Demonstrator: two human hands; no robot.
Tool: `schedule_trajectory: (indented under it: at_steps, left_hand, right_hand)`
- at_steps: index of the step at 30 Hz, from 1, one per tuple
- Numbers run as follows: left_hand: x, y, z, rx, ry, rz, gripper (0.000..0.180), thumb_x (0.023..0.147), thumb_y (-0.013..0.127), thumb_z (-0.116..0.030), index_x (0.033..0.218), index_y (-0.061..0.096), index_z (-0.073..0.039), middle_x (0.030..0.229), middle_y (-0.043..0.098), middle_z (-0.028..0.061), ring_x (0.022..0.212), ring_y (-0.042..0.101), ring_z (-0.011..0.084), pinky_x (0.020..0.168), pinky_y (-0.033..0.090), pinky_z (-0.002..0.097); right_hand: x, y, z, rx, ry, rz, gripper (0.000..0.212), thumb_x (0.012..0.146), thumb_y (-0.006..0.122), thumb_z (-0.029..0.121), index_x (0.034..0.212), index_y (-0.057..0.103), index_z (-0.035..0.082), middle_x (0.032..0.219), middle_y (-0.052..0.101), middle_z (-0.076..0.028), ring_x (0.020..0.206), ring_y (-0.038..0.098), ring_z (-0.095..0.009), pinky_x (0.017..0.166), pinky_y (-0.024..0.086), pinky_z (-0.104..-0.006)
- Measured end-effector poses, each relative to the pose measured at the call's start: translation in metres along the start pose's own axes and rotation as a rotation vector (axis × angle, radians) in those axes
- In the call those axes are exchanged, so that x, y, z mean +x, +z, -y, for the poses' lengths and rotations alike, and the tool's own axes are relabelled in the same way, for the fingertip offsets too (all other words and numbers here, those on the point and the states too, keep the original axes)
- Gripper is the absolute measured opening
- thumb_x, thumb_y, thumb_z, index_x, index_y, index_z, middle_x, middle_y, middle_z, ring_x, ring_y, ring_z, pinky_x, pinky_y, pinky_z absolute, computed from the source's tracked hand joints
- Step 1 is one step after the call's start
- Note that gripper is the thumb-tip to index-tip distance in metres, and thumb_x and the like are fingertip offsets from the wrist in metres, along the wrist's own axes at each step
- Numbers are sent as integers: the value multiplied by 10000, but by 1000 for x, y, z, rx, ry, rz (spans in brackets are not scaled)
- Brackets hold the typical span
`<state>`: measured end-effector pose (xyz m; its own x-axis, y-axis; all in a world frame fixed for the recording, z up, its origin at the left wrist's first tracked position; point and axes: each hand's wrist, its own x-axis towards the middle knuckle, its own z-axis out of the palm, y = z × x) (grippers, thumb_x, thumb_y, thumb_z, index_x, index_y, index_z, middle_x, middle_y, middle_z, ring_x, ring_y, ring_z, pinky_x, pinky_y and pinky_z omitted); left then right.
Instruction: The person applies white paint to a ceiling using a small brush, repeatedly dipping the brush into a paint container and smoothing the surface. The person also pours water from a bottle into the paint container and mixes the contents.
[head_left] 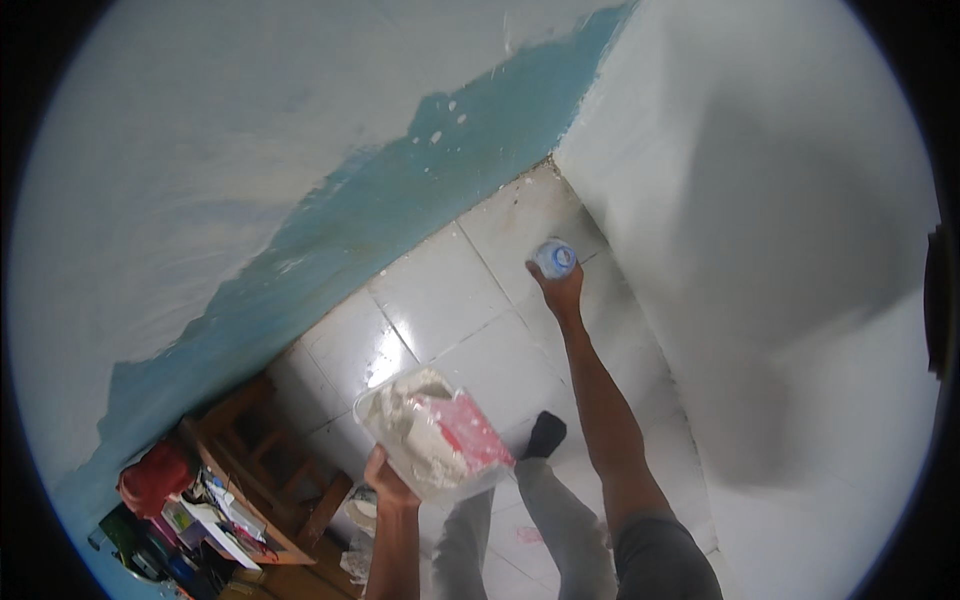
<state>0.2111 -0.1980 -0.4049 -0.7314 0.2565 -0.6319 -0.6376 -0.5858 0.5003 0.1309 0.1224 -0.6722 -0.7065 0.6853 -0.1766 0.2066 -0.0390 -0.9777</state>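
Nearest, at the lower centre, the left hand (392,485) grips a clear rectangular plastic tub (470,489) by its near-left side; thick off-white paste (430,450) and a flat pinkish-red piece (468,428) smeared with it lie inside. Farther right, the right hand (565,292) is closed around a clear bluish plastic bottle (553,258) above white floor tiles (435,285). Beyond, on the left wall (220,170), uneven white coating covers the upper part; a ragged blue band (340,235) along its foot appears left to coat.
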Motion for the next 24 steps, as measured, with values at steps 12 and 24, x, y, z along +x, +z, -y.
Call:
schedule_trajectory:
  at_steps: [12, 24]
  left_hand:
    - [-12, -25, -10, -21, 30, 42, 743, 771, 704, -398, 1358, 479, -2, 1281, 578, 185, 1100, 609, 350, 926, 525, 497]
    - [-5, 38, -38, 45, 10, 75, 750, 784, 695, -411, 1366, 466, 2, 1291, 573, 177, 1123, 596, 342, 952, 509, 483]
  right_hand:
    - [30, 47, -29, 14, -92, -147, 682, 634, 894, 105, 1227, 569, 14, 1118, 654, -130, 1040, 634, -240, 921, 505, -363]
    - [6, 0, -13, -245, -108, -120, 841, 681, 825, 85, 1408, 406, 30, 1320, 553, -187, 1225, 536, -334, 1012, 451, -423]
